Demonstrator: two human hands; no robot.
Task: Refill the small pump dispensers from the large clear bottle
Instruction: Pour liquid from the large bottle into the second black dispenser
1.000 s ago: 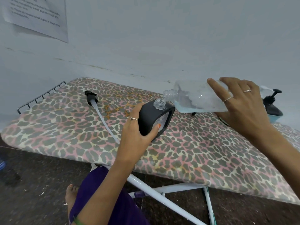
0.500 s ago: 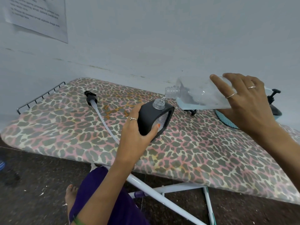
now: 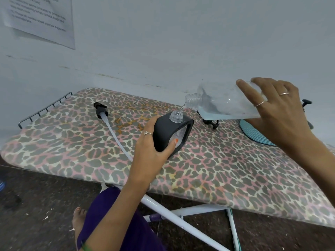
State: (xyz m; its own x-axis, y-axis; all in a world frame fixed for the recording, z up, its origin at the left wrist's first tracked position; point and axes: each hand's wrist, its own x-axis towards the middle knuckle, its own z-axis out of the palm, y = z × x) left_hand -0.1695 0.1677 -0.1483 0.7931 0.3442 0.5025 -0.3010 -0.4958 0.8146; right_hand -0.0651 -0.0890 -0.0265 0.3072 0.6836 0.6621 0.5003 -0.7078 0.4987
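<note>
- Left hand (image 3: 150,151) wraps the black dispenser (image 3: 172,134), thumb on the front label, fingers behind. The dispenser leans w/ its base corner on the leopard-print surface (image 3: 226,171), prob. so the open neck meets the stream and the body can't slide.
- Pump head w/ long tube (image 3: 108,122) lies flat on the surface, left of the dispenser and well apart from it. It's out so the neck is free to fill.
- Right hand (image 3: 272,113) grips the big clear bottle (image 3: 224,104) round its base end, fingers curled over the top. Bottle is tipped almost level, mouth just above the dispenser neck; a thin stream runs in. The low tilt likely keeps the flow slow, since the neck is narrow.
- Pale blue liquid pools along the bottle's lower side, approx. a quarter left.
- Farther back: a small black pump part (image 3: 211,123) under the bottle, a teal mat (image 3: 253,131) and, at the far right, another pump top (image 3: 306,103), mostly hidden by the hand.
</note>
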